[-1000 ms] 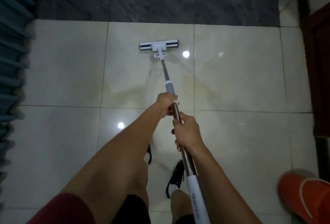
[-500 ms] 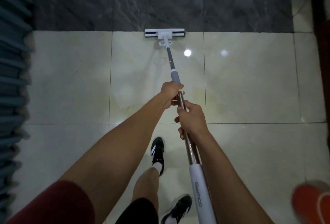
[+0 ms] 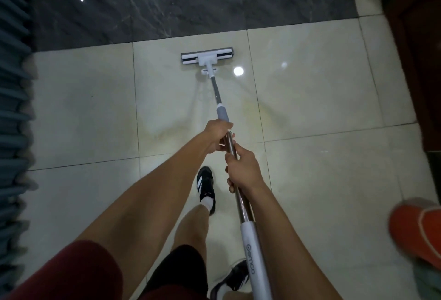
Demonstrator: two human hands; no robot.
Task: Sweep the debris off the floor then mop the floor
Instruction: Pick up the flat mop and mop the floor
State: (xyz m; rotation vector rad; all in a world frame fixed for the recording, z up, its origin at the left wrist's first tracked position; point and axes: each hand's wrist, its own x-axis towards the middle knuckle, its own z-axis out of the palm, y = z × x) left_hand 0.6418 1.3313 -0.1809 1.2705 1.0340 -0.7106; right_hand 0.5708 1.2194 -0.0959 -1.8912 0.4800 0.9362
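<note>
We judge the sweeping done and the mopping under way — no debris shows on the pale floor [image 3: 83,113], though how much is left to mop we cannot tell. Our right hand [image 3: 243,170] is wrapped around the mop handle [image 3: 238,194], our left hand [image 3: 218,136] clasped on it just ahead. Well beyond both hands, the mop head [image 3: 207,57] lies flat on the tiles, just short of the dark stone strip [image 3: 191,8].

My left hand [image 3: 216,138] leads, arm extended forward, fingers curled closed around the mop handle [image 3: 230,143]; my right hand [image 3: 242,170] follows just behind it, fist wrapped on the same shaft, forearm running back toward the lower right
</note>
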